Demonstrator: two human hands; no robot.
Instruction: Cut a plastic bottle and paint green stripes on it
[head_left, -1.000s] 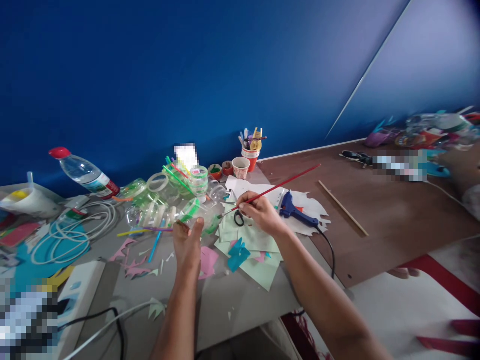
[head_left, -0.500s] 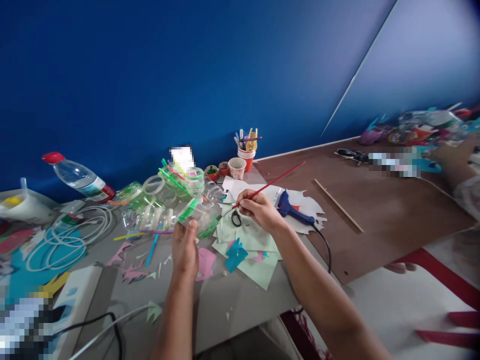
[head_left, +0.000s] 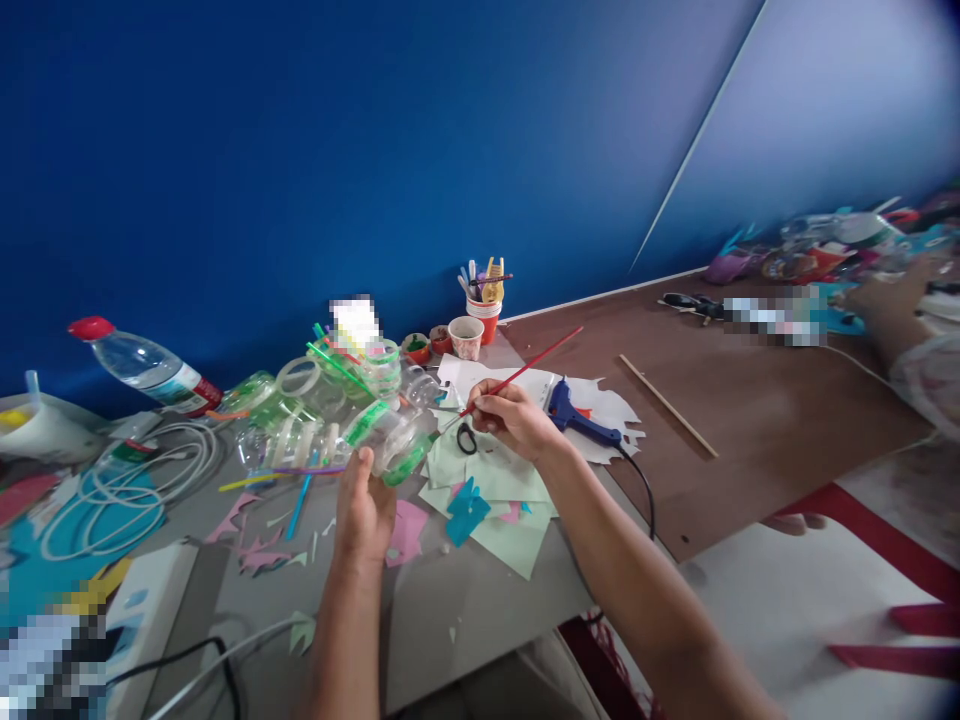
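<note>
My left hand (head_left: 365, 510) is closed around the lower side of a clear plastic bottle piece (head_left: 390, 435) with bright green paint on it. My right hand (head_left: 510, 415) pinches a thin red paintbrush (head_left: 544, 352); its handle slants up to the right. The brush tip points toward the painted rim, but I cannot tell whether it touches. Below and beside my right hand lie scissors (head_left: 466, 437) with a black handle, on pale green paper sheets (head_left: 517, 555). A blue glue gun (head_left: 585, 422) rests on white paper just right of that hand.
Clear and green bottle pieces (head_left: 300, 400) crowd the back left, near a red-capped bottle (head_left: 150, 365). Paint cups (head_left: 416, 348) and a cup of tools (head_left: 484, 310) stand by the wall. A wooden stick (head_left: 667, 405) lies right; another person's hand (head_left: 892, 300) is far right.
My left hand has turned the bottle piece so more of its green-painted rim shows. The brush has shifted slightly with my right hand. The whole view has moved a little.
</note>
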